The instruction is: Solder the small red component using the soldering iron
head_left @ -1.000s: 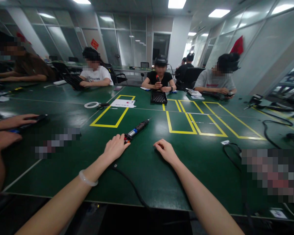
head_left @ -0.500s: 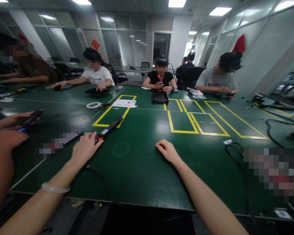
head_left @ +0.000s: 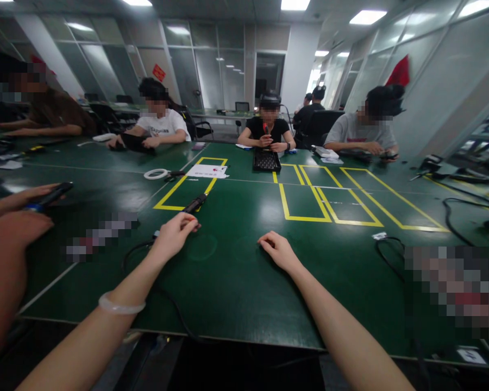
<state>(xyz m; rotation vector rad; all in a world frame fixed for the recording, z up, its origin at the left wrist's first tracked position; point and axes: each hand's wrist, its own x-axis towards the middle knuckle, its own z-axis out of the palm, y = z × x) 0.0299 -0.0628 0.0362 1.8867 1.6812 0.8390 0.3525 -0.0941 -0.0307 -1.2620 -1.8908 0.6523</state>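
- Green table (head_left: 236, 298) is filling the foreground.
- Left hand (head_left: 174, 235) is arching by the dark tool (head_left: 195, 204); grasping or not, I cannot tell.
- Right hand (head_left: 280, 251), at its three o'clock, is resting loosely curled, seemingly holding nothing.
- Tool is pointing toward one o'clock, probably keeping its tip clear.
- Yellow outline (head_left: 173, 187) is lying at twelve.

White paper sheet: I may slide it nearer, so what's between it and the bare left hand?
The front of the black cylindrical tool and part of the yellow tape outline lie between left hand and white paper sheet in the head view.
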